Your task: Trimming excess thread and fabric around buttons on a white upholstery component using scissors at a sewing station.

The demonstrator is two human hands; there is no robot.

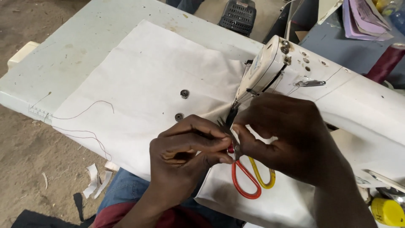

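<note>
A broad white sewing table [71,50] is filling most of the view, and a large sheet of plain white cloth [143,93] is lying spread across it, reaching from the far left down to the near edge by the person's knees in blue denim [122,190]. At the right a white sewing machine [337,97] is standing on the table, its head angled toward the middle where the needle area is meeting the cloth. The right hand [291,135] is resting just below the machine head, its fingers curled closed and pinching at something small beside the needle — what exactly is between them is too small to tell. The left hand [185,156] is lying close against it, fingers bent inward and thumb pressed to the fingertips, gripping near the pivot of a pair of scissors with one orange loop and one yellow loop [249,177]; the handles are lying on the cloth between the two hands, and the dark blades are pointing up toward the needle. Two small dark round metal buttons [184,93] are sitting on the cloth left of the machine head, and a thin reddish loose thread [90,137] is trailing over the cloth's left edge.
</note>
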